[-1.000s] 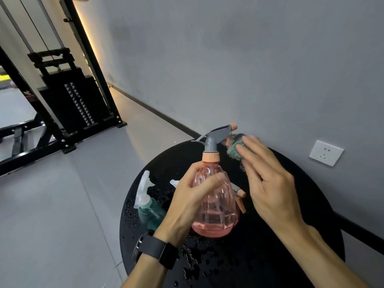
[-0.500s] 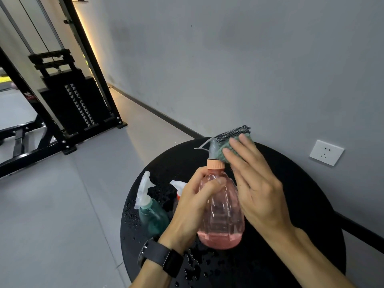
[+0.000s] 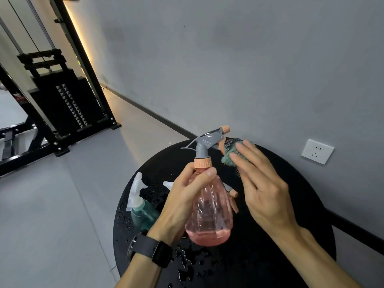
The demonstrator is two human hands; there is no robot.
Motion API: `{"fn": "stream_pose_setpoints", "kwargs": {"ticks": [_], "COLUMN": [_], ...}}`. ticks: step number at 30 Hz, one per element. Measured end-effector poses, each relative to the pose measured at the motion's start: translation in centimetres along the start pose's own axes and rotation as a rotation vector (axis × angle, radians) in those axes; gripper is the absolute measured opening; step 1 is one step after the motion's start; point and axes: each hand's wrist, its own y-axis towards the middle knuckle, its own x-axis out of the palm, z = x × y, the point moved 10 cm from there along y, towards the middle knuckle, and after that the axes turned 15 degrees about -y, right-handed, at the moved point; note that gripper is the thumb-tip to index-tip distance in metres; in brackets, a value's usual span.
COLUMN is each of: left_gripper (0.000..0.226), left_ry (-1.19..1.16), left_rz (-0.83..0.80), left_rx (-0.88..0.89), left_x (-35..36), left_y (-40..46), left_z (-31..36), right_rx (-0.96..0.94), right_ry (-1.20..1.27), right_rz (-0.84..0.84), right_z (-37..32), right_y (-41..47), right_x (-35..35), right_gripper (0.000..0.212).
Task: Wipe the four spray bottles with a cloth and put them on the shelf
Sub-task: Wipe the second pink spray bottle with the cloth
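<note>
My left hand [image 3: 182,202] grips a pink spray bottle [image 3: 209,217] with a grey head and orange nozzle, held above the round black table [image 3: 291,235]. My right hand [image 3: 264,188] holds a green cloth [image 3: 230,154] against the bottle's trigger, just under the nozzle, with the fingers stretched over the cloth. A teal spray bottle [image 3: 141,210] with a white head stands on the table at the left. Behind my left hand shows the white head of another bottle [image 3: 168,185]. An orange nozzle and trigger of a further bottle [image 3: 233,196] peek out behind the pink one.
Water drops [image 3: 187,267] lie scattered on the tabletop. A grey wall with a white socket [image 3: 317,151] rises right behind the table. A black weight machine [image 3: 62,100] stands on the grey floor at the far left. No shelf is in view.
The cloth slid off the top of the grey spray head, down to its trigger side under the nozzle. The grey head and orange nozzle show again. My left hand kept its grip.
</note>
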Motion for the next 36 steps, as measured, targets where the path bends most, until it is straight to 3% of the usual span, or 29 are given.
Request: {"fn": "stream_pose_setpoints", "kwargs": {"ticks": [9,13,16,21,27,32,36], "left_gripper": [0.025,0.019,0.011,0.036,0.035,0.016,0.022], "left_ry": [0.227,0.259,0.238,0.432,0.473,0.428,0.355], "left_rz": [0.038,0.020,0.005,0.095,0.113,0.083,0.056], "left_rx": [0.073,0.101,0.138,0.269,0.344,0.310,0.237], "left_x": [0.4,1.0,2.0,1.7,1.1,1.3,1.7], "left_y": [-0.2,-0.6,-0.9,-1.3,-1.4,-1.4,-1.5], "left_z": [1.1,1.5,1.8,2.8,3.4,3.0,2.4], "right_rx": [0.304,0.187,-0.021,-0.166,-0.151,-0.104,0.012], "right_ry": [0.045,0.096,0.090,0.103,0.106,0.088,0.044], "right_rz": [0.159,0.150,-0.004,-0.243,-0.287,-0.257,-0.205], "right_z": [3.6,-0.1,-4.2,-7.4,-6.9,-5.4,-2.0], "right_y": [1.3,3.3,4.2,2.7,2.6,3.2,4.0], "right_x": [-3.5,-5.4,-4.7,-1.4,-0.9,-1.3,-2.3], "right_gripper": [0.030,0.029,0.031,0.038,0.036,0.036,0.033]}}
